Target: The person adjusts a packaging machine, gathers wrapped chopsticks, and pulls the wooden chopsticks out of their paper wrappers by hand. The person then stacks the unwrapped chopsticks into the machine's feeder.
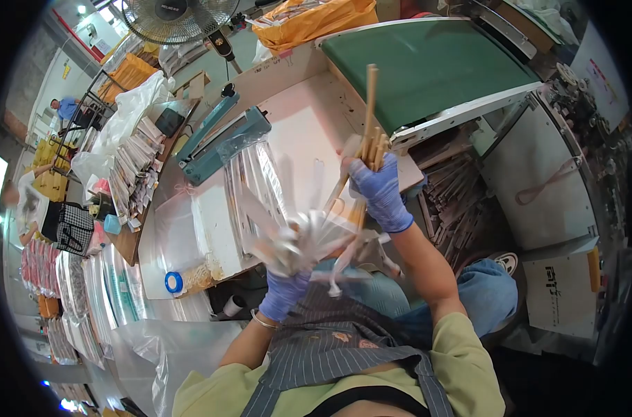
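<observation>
At the centre, desk: a broad, white-topped desk [301, 115] with a raised pale edge, stretching away from the lap.
Green belt: a flat, dark-green belt surface [427, 69] with a pale metal rim, beyond the desk and to the right.
Teal tool: a teal metal device with two long bars [225, 135], towards the desk's far left.
Packets: long, flat, glossy packets [262, 170], side by side on the desk, near the teal tool.
Left hand: purple-gloved left hand [286, 295], low and under a pale, silvery-white fanned bunch [295, 243]; blur hides its fingers — I cannot tell how they close.
Right hand: purple-gloved right hand [382, 191], higher and farther out, its fingers clamped round the sticks.
Sticks: slim, tan, wooden-looking sticks [376, 149], upright in the right fist, long axis slanting from beyond the hand back towards the lap; one stands well above the rest. The fanned bunch lies down and left of these right fingers — the left hand is the nearer to it.
Roll: a small, blue, ring-shaped roll [173, 281], at the desk's near left corner.
</observation>
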Tool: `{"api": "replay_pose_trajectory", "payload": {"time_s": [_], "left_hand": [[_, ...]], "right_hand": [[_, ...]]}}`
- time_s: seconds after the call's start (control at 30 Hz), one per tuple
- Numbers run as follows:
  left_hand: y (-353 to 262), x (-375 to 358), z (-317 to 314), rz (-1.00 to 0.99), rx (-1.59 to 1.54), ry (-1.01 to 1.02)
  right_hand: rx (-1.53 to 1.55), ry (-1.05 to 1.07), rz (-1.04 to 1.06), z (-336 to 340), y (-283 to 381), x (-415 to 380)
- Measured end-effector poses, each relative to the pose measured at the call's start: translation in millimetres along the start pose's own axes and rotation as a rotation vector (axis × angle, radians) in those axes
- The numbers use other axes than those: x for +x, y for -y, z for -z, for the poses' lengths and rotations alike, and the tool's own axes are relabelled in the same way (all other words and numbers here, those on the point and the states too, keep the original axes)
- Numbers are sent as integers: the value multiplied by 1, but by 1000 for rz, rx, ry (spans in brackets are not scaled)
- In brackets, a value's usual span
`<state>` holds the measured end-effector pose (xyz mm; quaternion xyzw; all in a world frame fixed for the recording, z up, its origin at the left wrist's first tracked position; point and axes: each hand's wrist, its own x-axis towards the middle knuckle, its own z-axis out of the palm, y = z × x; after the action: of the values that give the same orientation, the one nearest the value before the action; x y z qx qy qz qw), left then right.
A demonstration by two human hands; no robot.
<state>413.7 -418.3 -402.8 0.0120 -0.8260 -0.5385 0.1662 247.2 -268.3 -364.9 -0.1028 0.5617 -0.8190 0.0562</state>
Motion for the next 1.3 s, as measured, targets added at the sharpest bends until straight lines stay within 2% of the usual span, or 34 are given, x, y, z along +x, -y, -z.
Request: {"api": "replay_pose_trajectory", "payload": {"time_s": [0.03,0.1,0.17,0.2,0.23,0.27,0.3,0.33,0.37,0.4,0.43,0.5,0.57,0.63,0.73,0.8,0.83,0.9,0.93,0.97,1.03,1.07,1.13,1.17,1.2,1.23,1.27,1.3], "left_hand": [[-6,1,1,-212,218,4],[13,-1,-2,-87,237,-8],[9,-1,2,-200,392,0],[8,1,3,-216,426,-91],[-1,1,12,-49,227,39],[4,-4,21,171,95,63],[11,-8,31,388,-40,84],[18,-8,39,478,-179,119],[25,-7,45,562,-324,156],[29,-6,48,644,-472,198],[31,-6,48,678,-472,254],[33,-3,43,748,-466,388],[6,4,35,737,-419,469],[-3,6,33,697,-374,475],[6,6,43,703,-346,566],[27,8,50,622,-285,607],[40,2,49,635,-410,529],[38,4,55,658,-657,361],[36,4,62,803,-768,361],[38,6,63,771,-829,331],[40,1,61,737,-928,280],[43,-3,58,744,-1199,166],[76,-10,63,830,-1343,225],[83,-1,62,967,-1346,115],[89,7,61,1095,-1345,-9],[96,8,58,689,-1063,57],[68,14,72,699,-1011,-8],[35,14,83,735,-951,-68]], "right_hand": [[-165,-101,63,-3,-8,1],[-230,-125,34,-5,-6,0],[-374,-121,2,2,-12,6],[-572,-182,239,12,-15,19],[-380,-272,226,30,-13,25],[-188,-358,209,42,8,27],[-138,-420,246,61,28,31],[-35,-487,250,71,50,32],[-24,-391,360,81,65,37],[-16,-252,323,83,68,36],[-13,-120,284,84,71,32],[-55,14,167,70,45,27],[-232,244,-32,38,43,17],[-41,461,-217,22,34,11],[-81,439,-231,6,25,15],[-229,349,-137,-2,25,20],[-305,308,-85,-9,23,23],[-727,221,364,-30,16,23],[-968,194,606,-42,14,22],[-1193,162,858,-53,14,23],[-1327,340,826,-71,11,21],[-1348,464,819,-79,8,18],[-1301,704,793,-90,-15,5],[-1232,819,792,-94,-33,-4],[-1018,811,602,-106,-31,-13],[-806,806,420,-118,-21,-15],[-618,817,-9,-126,-13,-10],[-705,720,451,-128,-18,11]]}}
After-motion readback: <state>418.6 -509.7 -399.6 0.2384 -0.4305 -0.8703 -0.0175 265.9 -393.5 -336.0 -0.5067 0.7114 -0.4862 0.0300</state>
